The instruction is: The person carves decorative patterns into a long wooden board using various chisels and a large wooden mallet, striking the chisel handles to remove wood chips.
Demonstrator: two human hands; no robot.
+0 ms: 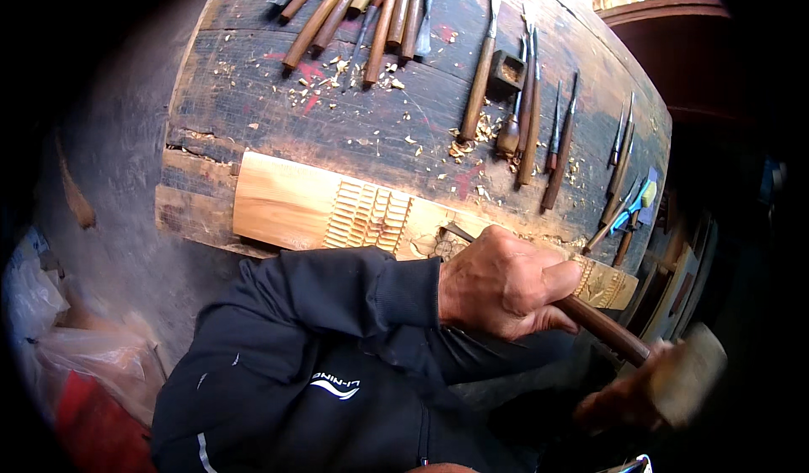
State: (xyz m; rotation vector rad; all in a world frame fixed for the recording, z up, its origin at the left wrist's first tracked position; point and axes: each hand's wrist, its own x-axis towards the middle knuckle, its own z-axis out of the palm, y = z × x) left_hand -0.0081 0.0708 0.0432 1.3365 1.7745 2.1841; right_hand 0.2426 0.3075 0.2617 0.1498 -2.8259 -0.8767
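A long pale wooden plank (278,203) lies across the near edge of a dark workbench (337,111); a band of ridges (366,218) is cut into its middle. My left hand (506,283), coming out of a dark sleeve, is closed around a brown-handled chisel (607,330) whose blade end (459,234) rests on the plank's carved part. My right hand (624,401), blurred at the lower right, grips a pale mallet (687,372) just behind the chisel's handle end. The plank's right end (611,288) shows more carving beyond my left hand.
Several wood-handled chisels lie in a row at the bench's far edge (362,10), more in the middle (522,111) and at the right (624,153), beside a blue-handled tool (632,208). Wood chips (472,140) are scattered about. Plastic bags (76,363) sit on the floor, left.
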